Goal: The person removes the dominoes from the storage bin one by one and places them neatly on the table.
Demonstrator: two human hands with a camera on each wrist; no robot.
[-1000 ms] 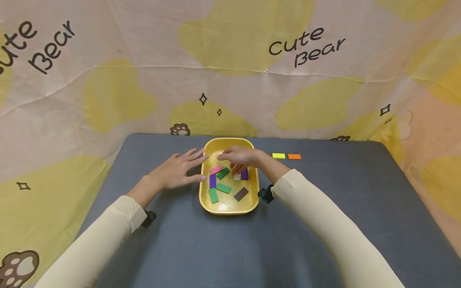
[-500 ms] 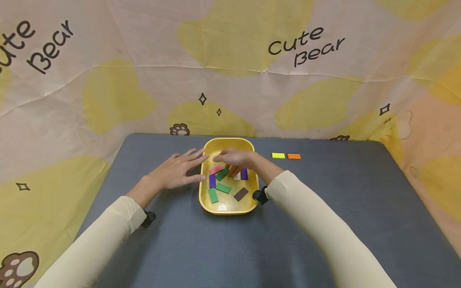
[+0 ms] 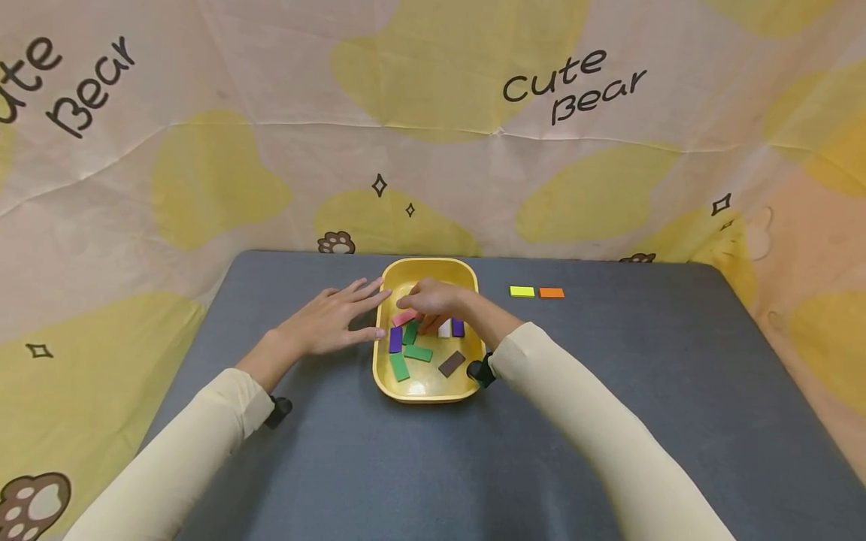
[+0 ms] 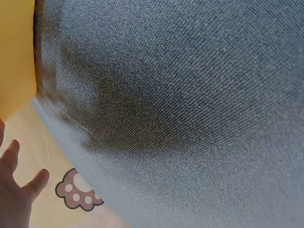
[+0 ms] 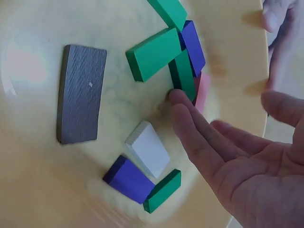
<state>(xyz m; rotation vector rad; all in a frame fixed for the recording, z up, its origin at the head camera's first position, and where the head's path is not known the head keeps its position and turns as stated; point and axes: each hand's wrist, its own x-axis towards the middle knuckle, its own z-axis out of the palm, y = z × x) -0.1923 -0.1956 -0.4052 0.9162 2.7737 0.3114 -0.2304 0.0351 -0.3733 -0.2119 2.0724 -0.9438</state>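
Observation:
A yellow plastic basin [image 3: 426, 400] stands on the table with several flat coloured blocks inside. My left hand [image 3: 331, 319] has its fingers spread, with the fingertips at the basin's left rim. Inside the basin, my right hand [image 5: 237, 164] touches a dark green block [image 5: 183, 75] with extended fingertips, the thumb held apart. That block lies against a purple block [image 5: 193, 47] and a pink block [image 5: 202, 92]. Two lighter green blocks, one of them a green block [image 3: 400, 367], lie nearer the front. A white block [image 5: 149, 149] is by the right fingers, beside another purple block [image 3: 458, 327].
A dark brown block [image 3: 452, 364] lies at the basin's front right. Another green block [image 5: 162, 191] shows in the right wrist view. On the table, right of the basin, are a yellow block [image 3: 522, 291] and an orange block [image 3: 551, 293]. A printed cloth [image 3: 433, 150] hangs behind.
My right hand has moved left inside the basin. The dark green block has shifted left and turned toward lengthwise, and the purple block beside it has moved slightly left. My left hand stays put.

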